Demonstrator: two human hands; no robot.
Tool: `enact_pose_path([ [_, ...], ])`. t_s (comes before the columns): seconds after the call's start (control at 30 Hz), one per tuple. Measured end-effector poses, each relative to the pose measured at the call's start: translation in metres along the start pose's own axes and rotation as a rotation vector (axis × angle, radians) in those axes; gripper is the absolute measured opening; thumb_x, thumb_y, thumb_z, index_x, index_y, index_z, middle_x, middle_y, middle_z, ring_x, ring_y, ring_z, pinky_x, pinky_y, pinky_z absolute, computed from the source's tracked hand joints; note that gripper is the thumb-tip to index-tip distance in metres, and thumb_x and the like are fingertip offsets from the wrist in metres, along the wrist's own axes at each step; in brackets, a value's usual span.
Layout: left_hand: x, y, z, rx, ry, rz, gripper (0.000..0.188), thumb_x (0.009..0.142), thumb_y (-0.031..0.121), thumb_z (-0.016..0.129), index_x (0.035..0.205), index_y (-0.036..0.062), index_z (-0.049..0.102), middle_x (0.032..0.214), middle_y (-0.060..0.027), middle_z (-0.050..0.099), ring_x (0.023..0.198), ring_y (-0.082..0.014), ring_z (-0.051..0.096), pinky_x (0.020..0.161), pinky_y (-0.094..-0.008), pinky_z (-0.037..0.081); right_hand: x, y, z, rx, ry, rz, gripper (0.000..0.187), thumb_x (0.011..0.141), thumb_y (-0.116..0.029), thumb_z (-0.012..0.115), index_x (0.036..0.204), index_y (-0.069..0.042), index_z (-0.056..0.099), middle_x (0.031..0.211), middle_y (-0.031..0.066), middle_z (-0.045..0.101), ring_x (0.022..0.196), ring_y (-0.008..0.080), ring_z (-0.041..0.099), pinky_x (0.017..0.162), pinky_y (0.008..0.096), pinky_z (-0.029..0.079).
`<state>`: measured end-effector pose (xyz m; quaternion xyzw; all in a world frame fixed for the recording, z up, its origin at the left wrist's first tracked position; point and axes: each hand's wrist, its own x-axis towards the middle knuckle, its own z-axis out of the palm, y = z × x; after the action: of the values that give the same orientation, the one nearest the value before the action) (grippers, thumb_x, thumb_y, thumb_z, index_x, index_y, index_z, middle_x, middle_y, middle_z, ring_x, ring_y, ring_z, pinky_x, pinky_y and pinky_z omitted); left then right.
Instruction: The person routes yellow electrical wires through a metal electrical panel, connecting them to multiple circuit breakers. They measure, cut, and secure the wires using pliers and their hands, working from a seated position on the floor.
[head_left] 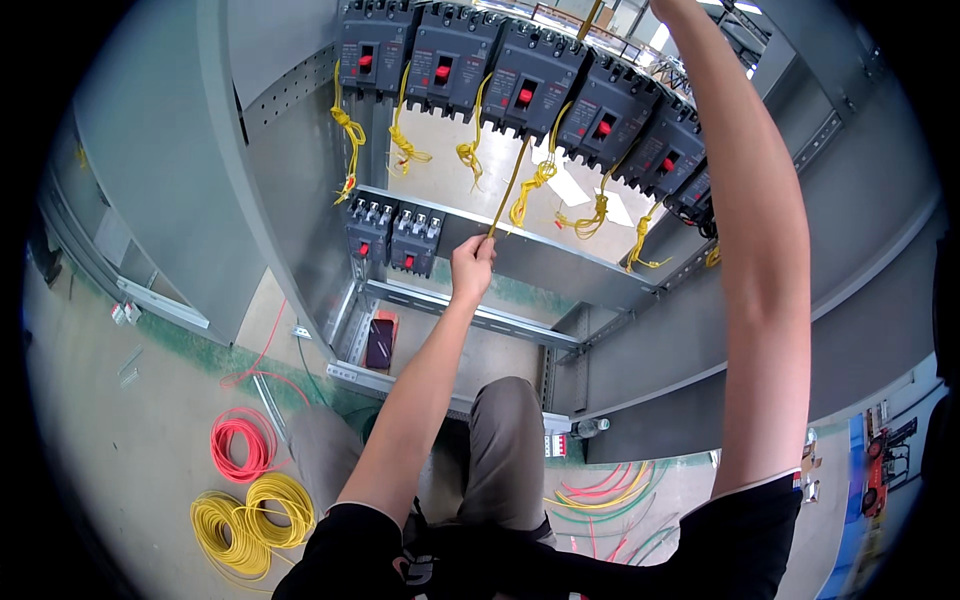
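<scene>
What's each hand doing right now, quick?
Left hand: closed, pinching the lower end of a long yellow wire.
Right hand: raised out of view past the top edge; cannot be told.

An electrical workshop: breaker-filled switchgear cabinet (560, 270), wire coils (255, 510) on the floor.

1. Two bare forearms, no gloves, watch or rings visible on the left hand (472, 262); right hand out of view past the top edge.
2. Short black fabric sleeve (345, 545) ending well below the left hand, just past the shoulder, plain and unmarked.
3. Matching short black sleeve (745, 540) on the right arm, hem edged by a thin pale line above the elbow.
4. Grey-brown trouser leg (505, 450) of smooth cloth, bent at the knee, below and slightly right of the left hand.
5. Black shirt front with a small patch of white marking, too small to make out, low between both sleeves.
</scene>
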<state>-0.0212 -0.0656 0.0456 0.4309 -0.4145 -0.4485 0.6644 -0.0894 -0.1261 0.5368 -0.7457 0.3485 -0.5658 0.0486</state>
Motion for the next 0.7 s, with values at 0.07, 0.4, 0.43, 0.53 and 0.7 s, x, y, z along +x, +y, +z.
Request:
enact_pose_path([
  [0.07,0.002,-0.002,-0.001,-0.003,0.017,-0.004,0.020,0.094,0.013,0.058,0.101,-0.0036,0.068,0.072,-0.0013,0.061,0.061,-0.0062,0.051,0.055,-0.0225,0.042,0.000,0.000,0.001,0.005,-0.009,0.005,0.026,0.094,-0.019,0.052,0.085,0.003,0.064,0.066,0.0114,0.063,0.056,0.0212,0.064,0.052,0.0320,0.052],
  [0.4,-0.004,-0.007,0.002,-0.080,0.026,-0.037,0.021,0.094,0.011,0.059,0.104,-0.0052,0.068,0.075,-0.0030,0.062,0.064,-0.0071,0.052,0.059,-0.0224,0.044,-0.004,-0.006,0.002,0.013,-0.019,0.035,0.026,0.094,-0.023,0.059,0.084,0.001,0.062,0.069,0.0104,0.063,0.059,0.0207,0.063,0.049,0.0344,0.052],
  [0.43,-0.004,-0.007,0.003,-0.081,0.017,-0.050,0.021,0.094,0.011,0.059,0.105,-0.0052,0.068,0.076,-0.0031,0.063,0.064,-0.0072,0.052,0.059,-0.0224,0.045,-0.003,-0.005,0.002,-0.009,-0.003,0.034,0.026,0.094,-0.022,0.059,0.083,0.001,0.062,0.069,0.0102,0.063,0.058,0.0206,0.063,0.049,0.0347,0.052],
  [0.53,-0.003,-0.007,0.001,-0.079,-0.006,-0.029,0.021,0.094,0.009,0.057,0.106,-0.0048,0.067,0.077,-0.0037,0.063,0.064,-0.0078,0.053,0.060,-0.0229,0.046,0.001,-0.003,0.000,-0.069,0.008,0.023,0.027,0.094,-0.021,0.058,0.080,0.001,0.062,0.067,0.0092,0.062,0.057,0.0200,0.063,0.047,0.0350,0.051],
  [0.7,-0.005,-0.011,0.006,-0.088,-0.029,-0.031,0.021,0.094,0.007,0.056,0.107,-0.0049,0.067,0.077,-0.0037,0.063,0.065,-0.0077,0.053,0.061,-0.0228,0.046,-0.001,-0.003,-0.001,0.082,-0.016,-0.011,0.029,0.093,-0.021,0.059,0.075,0.001,0.064,0.063,0.0108,0.062,0.057,0.0205,0.063,0.048,0.0341,0.051],
])
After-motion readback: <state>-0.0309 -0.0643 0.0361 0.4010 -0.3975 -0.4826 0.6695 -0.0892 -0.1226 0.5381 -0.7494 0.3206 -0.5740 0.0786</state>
